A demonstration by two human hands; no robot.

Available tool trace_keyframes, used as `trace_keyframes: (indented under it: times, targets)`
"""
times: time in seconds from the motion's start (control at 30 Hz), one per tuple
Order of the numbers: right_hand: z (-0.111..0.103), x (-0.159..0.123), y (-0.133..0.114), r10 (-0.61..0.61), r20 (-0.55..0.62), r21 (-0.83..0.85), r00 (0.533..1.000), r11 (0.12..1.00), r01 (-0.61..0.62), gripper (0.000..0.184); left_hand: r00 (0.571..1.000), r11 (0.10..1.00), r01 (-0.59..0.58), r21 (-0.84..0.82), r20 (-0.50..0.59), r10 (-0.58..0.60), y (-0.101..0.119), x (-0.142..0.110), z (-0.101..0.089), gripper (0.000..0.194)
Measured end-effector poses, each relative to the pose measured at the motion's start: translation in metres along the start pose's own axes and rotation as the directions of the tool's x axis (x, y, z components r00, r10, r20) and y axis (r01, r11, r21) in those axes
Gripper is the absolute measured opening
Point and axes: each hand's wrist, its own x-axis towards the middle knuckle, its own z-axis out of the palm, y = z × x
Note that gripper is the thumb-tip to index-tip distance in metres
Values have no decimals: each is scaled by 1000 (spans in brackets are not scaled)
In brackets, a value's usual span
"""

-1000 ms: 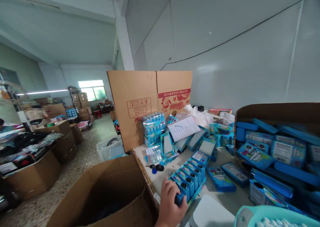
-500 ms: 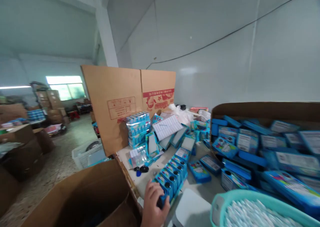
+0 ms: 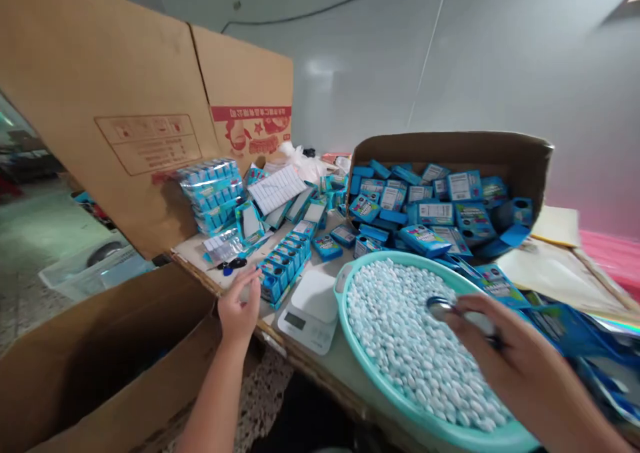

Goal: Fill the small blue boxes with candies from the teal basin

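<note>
My left hand (image 3: 239, 306) rests at the near end of a row of small blue boxes (image 3: 283, 264) on the table, fingers loosely spread and touching the nearest box. My right hand (image 3: 505, 356) hovers over a teal basin (image 3: 350, 360) full of small white pellets (image 3: 405, 333). Its fingers are closed on a metal scoop (image 3: 441, 308), blurred by motion. A white digital scale (image 3: 310, 310) sits between the row of boxes and the basin.
An open cardboard carton (image 3: 520, 156) heaped with blue boxes stands behind the basin. Tall cardboard sheets (image 3: 150, 100) stand at the back left beside a wrapped stack of boxes (image 3: 210, 193). A large open carton (image 3: 100, 360) sits on the floor at the left. Keys (image 3: 231, 265) lie near my left hand.
The view has swung right and down, bringing the basin and my right hand with the scoop into sight. My left hand has loosened from gripping the end box.
</note>
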Motion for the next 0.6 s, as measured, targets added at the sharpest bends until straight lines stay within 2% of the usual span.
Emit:
trace_keyframes:
  times: [0.03,0.1,0.13,0.2,0.23,0.27,0.33,0.43,0.6]
  targets:
    - [14,-3,-9,-4,107,36,994,999,0,31,999,999,36,-28,27,-35,16,-3,0,32]
    - [42,-5,-28,-15,208,103,978,995,-7,29,979,983,125,-132,177,-100,53,-11,5,36]
    - [53,-6,-36,-5,255,123,967,992,-27,26,935,945,225,-239,325,-140,71,-16,11,43]
    - [71,-5,-47,-1,300,157,954,986,-48,18,803,847,390,-361,583,-121,101,-27,25,54]
    - [76,-4,-49,-13,320,180,947,983,-47,15,740,799,459,-387,665,-103,111,-32,32,55]
    - [79,-3,-50,-18,332,197,943,979,-51,11,698,767,505,-395,710,-95,118,-37,40,54]
    - [82,-3,-47,-24,343,225,939,973,-57,7,671,727,562,-395,731,-122,123,-45,54,50]
    - [81,-6,-41,-5,318,241,948,968,-76,4,678,713,587,-383,714,-174,120,-49,67,49]
    - [78,-10,-36,68,271,270,960,952,-144,3,646,721,599,-347,742,-180,120,-41,75,45]
